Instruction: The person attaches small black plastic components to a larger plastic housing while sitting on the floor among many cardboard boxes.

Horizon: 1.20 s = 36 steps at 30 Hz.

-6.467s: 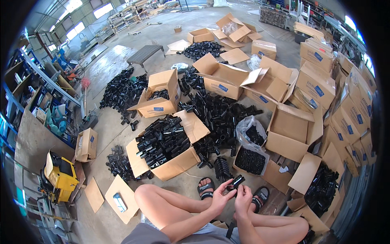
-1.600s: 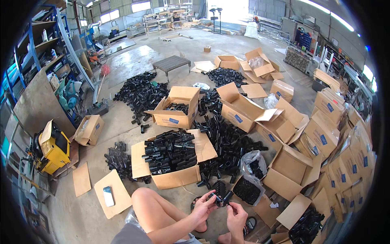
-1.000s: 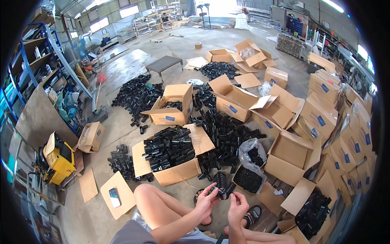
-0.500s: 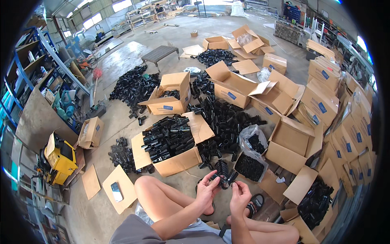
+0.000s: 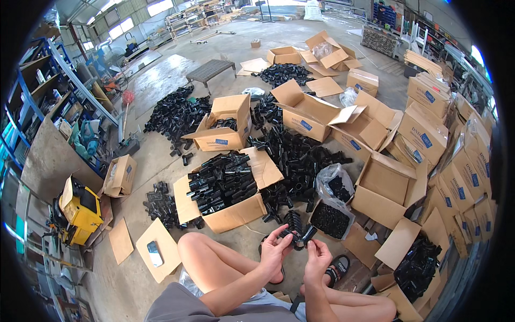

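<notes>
In front of my knees, my left hand [image 5: 274, 248] is closed, thumb and fingers pinching a small black plastic pipe fitting whose exact shape is partly hidden. My right hand [image 5: 318, 255] is closed too, its fingertips at the lower end of a black tubular fitting [image 5: 308, 234] that tilts up to the right. The two pieces lie close together; whether they are joined I cannot tell. Just beyond my fingers is a ribbed black stack of parts [image 5: 293, 218]. A box lined with clear plastic, holding small black pieces [image 5: 329, 220], stands right of it.
An open carton [image 5: 236, 218] full of black fittings stands ahead, with a large loose pile [image 5: 292, 166] beside it. Empty open cartons [image 5: 378, 196] and stacked boxes [image 5: 424, 131] line the right. A phone [image 5: 154, 254] lies on cardboard at left, near a yellow machine [image 5: 80, 212].
The tubular fitting at my right fingertips has shifted very slightly. Both hands stay in nearly the same place and grip.
</notes>
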### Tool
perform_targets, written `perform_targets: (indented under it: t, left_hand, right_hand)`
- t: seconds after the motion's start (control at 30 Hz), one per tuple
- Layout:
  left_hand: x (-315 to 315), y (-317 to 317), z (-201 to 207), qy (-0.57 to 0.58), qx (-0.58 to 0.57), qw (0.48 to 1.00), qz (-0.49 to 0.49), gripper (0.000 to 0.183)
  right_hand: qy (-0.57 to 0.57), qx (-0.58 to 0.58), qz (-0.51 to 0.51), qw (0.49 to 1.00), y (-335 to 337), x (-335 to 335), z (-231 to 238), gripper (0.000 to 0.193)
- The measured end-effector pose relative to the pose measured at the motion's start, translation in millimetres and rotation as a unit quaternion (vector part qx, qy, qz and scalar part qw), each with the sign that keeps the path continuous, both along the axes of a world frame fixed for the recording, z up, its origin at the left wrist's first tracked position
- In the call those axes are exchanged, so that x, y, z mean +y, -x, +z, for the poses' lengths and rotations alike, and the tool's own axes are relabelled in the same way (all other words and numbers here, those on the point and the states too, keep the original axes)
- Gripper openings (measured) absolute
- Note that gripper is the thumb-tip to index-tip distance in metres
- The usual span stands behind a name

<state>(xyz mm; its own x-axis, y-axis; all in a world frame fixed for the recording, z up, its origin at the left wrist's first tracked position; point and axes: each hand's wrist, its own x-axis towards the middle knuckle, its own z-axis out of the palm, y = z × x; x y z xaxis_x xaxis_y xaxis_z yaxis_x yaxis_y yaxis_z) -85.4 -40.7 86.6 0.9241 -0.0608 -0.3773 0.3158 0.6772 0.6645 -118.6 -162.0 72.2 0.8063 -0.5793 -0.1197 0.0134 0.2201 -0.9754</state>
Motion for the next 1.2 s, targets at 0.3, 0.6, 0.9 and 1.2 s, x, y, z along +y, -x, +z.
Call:
perform_targets:
  t: [0.3, 0.6, 0.9, 1.2]
  left_hand:
    - [2.1, 2.2, -12.7, -0.393, -0.317, 0.863, -0.024, 0.035]
    - [11.2, 9.9, 4.9, -0.306, -0.278, 0.896, -0.161, 0.059]
    - [30.1, -16.3, -48.8, -0.098, 0.129, 0.935, -0.316, 0.038]
    - [55.7, -7.5, -104.5, 0.066, 0.219, 0.954, -0.196, 0.031]
  right_hand:
    - [-0.207, 0.129, 0.051, 0.969, 3.5, -0.1, 0.9, 0.022]
    - [-0.247, 0.108, 0.136, 0.953, 1.2, -18.4, -29.3, 0.019]
    - [0.185, 0.132, 0.162, 0.960, 0.9, -10.0, -63.7, 0.024]
    - [0.009, 0.189, 0.254, 0.949, -44.6, -18.7, -68.8, 0.025]
